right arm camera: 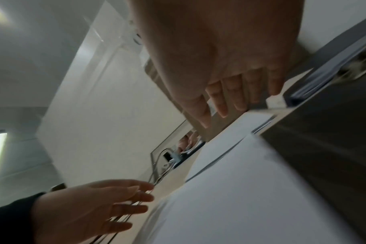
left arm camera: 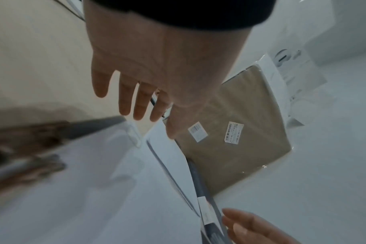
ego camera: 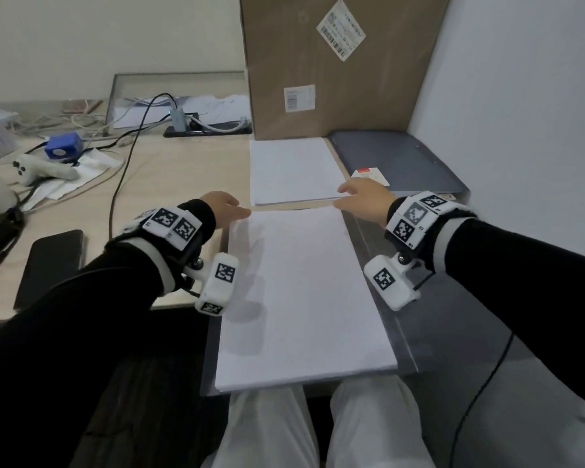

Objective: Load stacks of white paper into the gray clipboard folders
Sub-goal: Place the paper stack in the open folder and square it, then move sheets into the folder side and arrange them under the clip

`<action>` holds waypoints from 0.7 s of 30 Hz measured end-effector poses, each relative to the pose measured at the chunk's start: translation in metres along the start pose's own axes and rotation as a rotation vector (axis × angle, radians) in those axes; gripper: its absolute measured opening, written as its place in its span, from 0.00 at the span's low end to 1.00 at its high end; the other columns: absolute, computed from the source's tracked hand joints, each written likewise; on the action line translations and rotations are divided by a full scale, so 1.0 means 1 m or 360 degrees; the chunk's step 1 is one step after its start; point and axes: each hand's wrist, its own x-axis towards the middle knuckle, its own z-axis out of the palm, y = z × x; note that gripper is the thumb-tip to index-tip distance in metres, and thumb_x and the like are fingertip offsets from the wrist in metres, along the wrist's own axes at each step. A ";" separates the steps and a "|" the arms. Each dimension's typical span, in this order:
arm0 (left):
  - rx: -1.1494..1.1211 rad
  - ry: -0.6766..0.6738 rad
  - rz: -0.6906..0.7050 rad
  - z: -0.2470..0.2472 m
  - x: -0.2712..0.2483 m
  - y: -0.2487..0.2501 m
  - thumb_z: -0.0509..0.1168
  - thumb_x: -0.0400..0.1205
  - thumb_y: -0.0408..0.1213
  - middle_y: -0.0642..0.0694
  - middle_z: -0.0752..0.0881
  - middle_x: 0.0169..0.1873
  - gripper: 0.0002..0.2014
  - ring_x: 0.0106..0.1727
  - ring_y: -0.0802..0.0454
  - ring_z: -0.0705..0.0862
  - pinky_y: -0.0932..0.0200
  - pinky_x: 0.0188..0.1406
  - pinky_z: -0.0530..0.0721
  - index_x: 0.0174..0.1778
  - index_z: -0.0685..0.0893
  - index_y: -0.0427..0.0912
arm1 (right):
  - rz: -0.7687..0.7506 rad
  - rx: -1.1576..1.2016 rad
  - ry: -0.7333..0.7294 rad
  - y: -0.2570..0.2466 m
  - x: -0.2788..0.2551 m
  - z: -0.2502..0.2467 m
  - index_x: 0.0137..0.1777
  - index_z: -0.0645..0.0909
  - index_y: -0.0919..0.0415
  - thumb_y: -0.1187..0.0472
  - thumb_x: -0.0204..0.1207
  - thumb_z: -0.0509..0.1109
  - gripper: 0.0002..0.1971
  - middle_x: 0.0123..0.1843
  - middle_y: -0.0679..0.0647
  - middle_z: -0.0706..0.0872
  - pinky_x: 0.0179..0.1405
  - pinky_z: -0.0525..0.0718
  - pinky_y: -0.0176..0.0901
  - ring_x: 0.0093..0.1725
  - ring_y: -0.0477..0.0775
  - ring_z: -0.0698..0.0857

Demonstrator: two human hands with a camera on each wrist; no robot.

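Note:
A stack of white paper lies on an open gray clipboard folder that overhangs the desk edge above my lap. My left hand hovers at the stack's far left corner, fingers spread and straight. My right hand is at the far right corner, fingers extended, holding nothing. A second paper stack lies beyond on the desk. To its right sits a pile of closed gray folders with a small label.
A tall cardboard box stands behind the far stack. A white wall closes the right side. Left on the desk lie a black phone, cables, a blue cube, a white controller and a power strip.

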 end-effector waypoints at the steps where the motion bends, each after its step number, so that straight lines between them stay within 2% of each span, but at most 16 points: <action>1: -0.0082 0.0023 -0.0043 0.000 0.009 0.007 0.62 0.83 0.43 0.37 0.73 0.75 0.26 0.76 0.40 0.71 0.52 0.75 0.70 0.75 0.72 0.33 | 0.0075 0.0051 0.0007 0.009 0.009 -0.005 0.75 0.71 0.60 0.55 0.79 0.67 0.25 0.78 0.56 0.72 0.72 0.68 0.45 0.76 0.57 0.71; 4: -0.0203 0.0059 -0.0132 0.004 0.038 0.026 0.61 0.83 0.42 0.36 0.72 0.76 0.28 0.76 0.39 0.72 0.50 0.75 0.71 0.77 0.68 0.31 | 0.0173 0.0065 -0.0033 0.023 0.035 -0.013 0.79 0.65 0.60 0.57 0.79 0.67 0.30 0.80 0.57 0.68 0.73 0.67 0.43 0.78 0.57 0.69; 8: -0.0265 0.0097 -0.0283 0.008 0.077 0.047 0.59 0.84 0.40 0.34 0.71 0.76 0.28 0.75 0.38 0.72 0.51 0.71 0.70 0.77 0.66 0.29 | 0.0155 0.0027 -0.0105 0.020 0.068 -0.010 0.82 0.60 0.62 0.56 0.79 0.66 0.33 0.83 0.56 0.65 0.74 0.65 0.42 0.80 0.57 0.66; 10: -0.0312 0.0096 -0.0354 0.012 0.094 0.056 0.59 0.84 0.39 0.34 0.69 0.77 0.29 0.76 0.37 0.71 0.50 0.70 0.70 0.78 0.63 0.29 | 0.0155 -0.0036 -0.0175 0.017 0.085 -0.004 0.82 0.60 0.62 0.55 0.79 0.66 0.34 0.82 0.57 0.65 0.71 0.67 0.42 0.80 0.57 0.67; 12: -0.0364 0.0112 -0.0416 0.013 0.106 0.063 0.59 0.84 0.37 0.33 0.70 0.76 0.28 0.74 0.36 0.72 0.49 0.69 0.72 0.78 0.62 0.28 | 0.0175 -0.0131 -0.0260 0.015 0.098 0.002 0.72 0.68 0.64 0.53 0.78 0.65 0.25 0.75 0.60 0.73 0.57 0.71 0.40 0.69 0.60 0.75; 14: -0.0418 0.0110 -0.0451 0.012 0.118 0.065 0.61 0.83 0.37 0.33 0.75 0.72 0.25 0.72 0.36 0.76 0.49 0.67 0.74 0.74 0.69 0.27 | 0.0150 -0.0247 -0.0399 0.015 0.107 0.007 0.59 0.71 0.62 0.53 0.78 0.64 0.16 0.64 0.59 0.78 0.45 0.71 0.40 0.55 0.57 0.75; 16: -0.0554 0.0092 -0.0483 0.007 0.129 0.065 0.62 0.83 0.38 0.34 0.77 0.70 0.24 0.71 0.36 0.76 0.49 0.68 0.75 0.71 0.72 0.27 | 0.0112 -0.0305 -0.0490 0.016 0.111 0.009 0.62 0.72 0.64 0.51 0.79 0.62 0.19 0.66 0.60 0.78 0.48 0.70 0.40 0.54 0.56 0.74; 19: -0.0947 -0.0057 -0.0472 0.003 0.144 0.064 0.60 0.84 0.42 0.33 0.74 0.74 0.27 0.75 0.36 0.73 0.50 0.66 0.73 0.75 0.69 0.28 | 0.0083 -0.0415 -0.0538 0.019 0.114 0.006 0.70 0.70 0.65 0.49 0.81 0.57 0.24 0.75 0.61 0.73 0.59 0.71 0.44 0.67 0.60 0.74; 20: -0.1038 -0.0069 -0.0476 0.002 0.149 0.064 0.59 0.85 0.44 0.31 0.76 0.72 0.28 0.71 0.35 0.76 0.49 0.63 0.75 0.76 0.67 0.28 | 0.0073 -0.0446 -0.0549 0.019 0.113 0.004 0.72 0.69 0.64 0.49 0.82 0.56 0.24 0.78 0.61 0.70 0.64 0.70 0.46 0.72 0.61 0.72; 21: -0.1082 -0.0074 -0.0484 0.001 0.151 0.064 0.59 0.84 0.45 0.30 0.80 0.65 0.29 0.61 0.35 0.81 0.49 0.56 0.78 0.76 0.67 0.29 | 0.0069 -0.0463 -0.0558 0.019 0.113 0.003 0.74 0.68 0.64 0.49 0.82 0.55 0.25 0.79 0.61 0.68 0.68 0.69 0.47 0.75 0.61 0.70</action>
